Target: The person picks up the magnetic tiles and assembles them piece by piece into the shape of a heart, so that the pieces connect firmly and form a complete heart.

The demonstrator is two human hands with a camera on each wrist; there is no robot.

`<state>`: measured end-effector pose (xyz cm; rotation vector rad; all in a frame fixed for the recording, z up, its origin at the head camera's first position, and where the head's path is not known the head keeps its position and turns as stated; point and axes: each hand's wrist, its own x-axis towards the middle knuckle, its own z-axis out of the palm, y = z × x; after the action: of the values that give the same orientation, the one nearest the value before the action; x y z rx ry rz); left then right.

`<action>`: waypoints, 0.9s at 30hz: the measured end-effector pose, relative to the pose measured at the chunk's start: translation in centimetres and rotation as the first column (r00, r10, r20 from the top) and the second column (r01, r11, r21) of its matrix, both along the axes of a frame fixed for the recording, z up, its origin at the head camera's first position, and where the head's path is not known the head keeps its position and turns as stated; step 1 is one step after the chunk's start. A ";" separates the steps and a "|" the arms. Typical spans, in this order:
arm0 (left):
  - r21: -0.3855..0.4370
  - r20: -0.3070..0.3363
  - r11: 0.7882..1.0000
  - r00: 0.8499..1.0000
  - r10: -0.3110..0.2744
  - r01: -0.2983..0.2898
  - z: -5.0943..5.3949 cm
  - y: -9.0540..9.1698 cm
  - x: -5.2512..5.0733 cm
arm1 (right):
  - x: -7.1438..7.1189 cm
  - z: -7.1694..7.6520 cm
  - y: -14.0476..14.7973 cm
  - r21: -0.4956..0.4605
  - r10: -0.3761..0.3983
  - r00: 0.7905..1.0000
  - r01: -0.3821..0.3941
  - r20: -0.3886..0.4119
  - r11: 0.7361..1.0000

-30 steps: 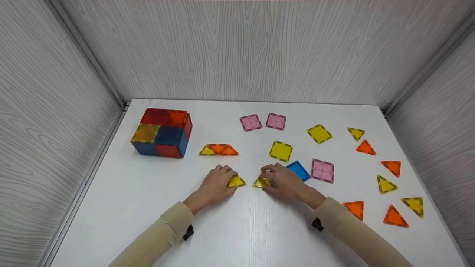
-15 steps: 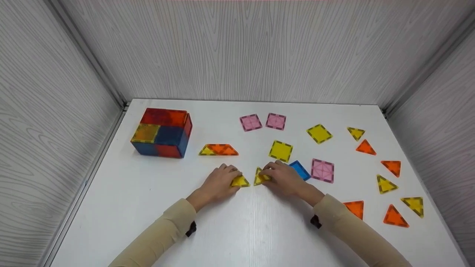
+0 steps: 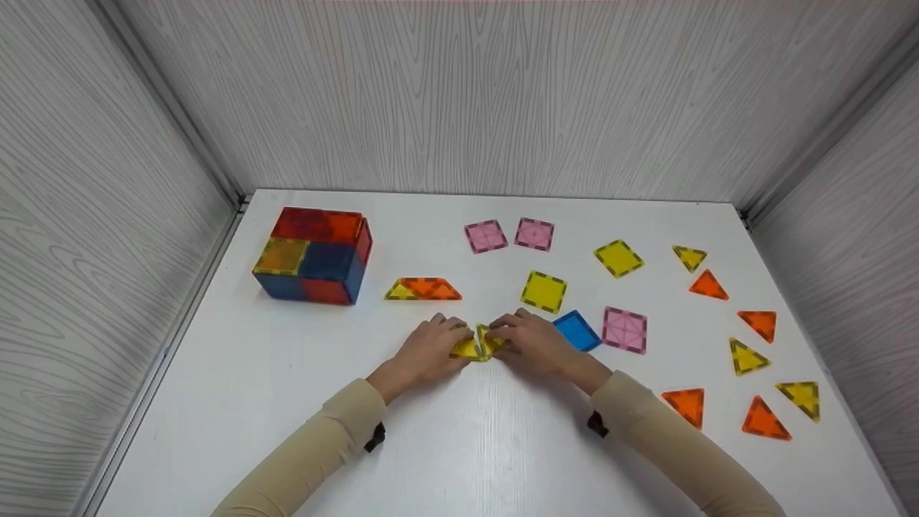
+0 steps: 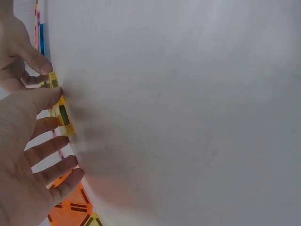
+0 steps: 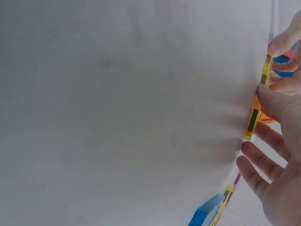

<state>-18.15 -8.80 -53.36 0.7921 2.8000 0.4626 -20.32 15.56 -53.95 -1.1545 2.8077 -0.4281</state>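
Observation:
Near the middle of the table, my left hand (image 3: 431, 350) pinches a yellow triangular magnetic tile (image 3: 467, 349) between thumb and fingers. Facing it, my right hand (image 3: 533, 343) pinches a second yellow triangular tile (image 3: 491, 340). The two tiles meet or nearly meet along their inner edges; whether they touch is hard to tell. Both wrist views show them edge-on, the left-hand tile (image 4: 64, 115) and the right-hand tile (image 5: 254, 115), close above the tabletop. Fingers cover their outer parts. Behind the hands lies a flat strip of orange and yellow triangles (image 3: 431, 289).
A red, blue and yellow tile box (image 3: 316, 258) stands at the back left. Square tiles lie behind and right of my right hand, including a blue one (image 3: 576, 332) beside it and a pink one (image 3: 624, 330). Several orange and yellow triangles (image 3: 748, 357) are scattered at the right.
My hands have come together, the right moving left and the left slightly right. The right-hand tile has turned, and the gap between the two yellow triangles has closed or nearly closed.

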 end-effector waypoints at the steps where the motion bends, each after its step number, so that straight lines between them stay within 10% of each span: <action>1: 0.000 0.001 1.000 1.000 -0.001 0.001 0.0 0.1 0.0 | 0.0 0.0 -0.1 0.001 0.003 1.000 -0.003 0.001 1.000; 16: 0.000 -0.003 1.000 1.000 0.010 -0.010 -0.2 0.6 -0.5 | 0.0 0.4 0.2 0.013 0.016 1.000 -0.016 0.025 1.000; 27: -0.008 -0.010 1.000 1.000 0.000 0.000 -0.3 1.0 -0.5 | 2.4 2.6 8.3 -0.044 -0.039 0.999 0.037 -0.031 0.998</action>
<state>-18.66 -7.76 -53.61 0.7953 2.8089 0.4486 -17.95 23.90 -51.37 -1.1272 2.8653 -0.4802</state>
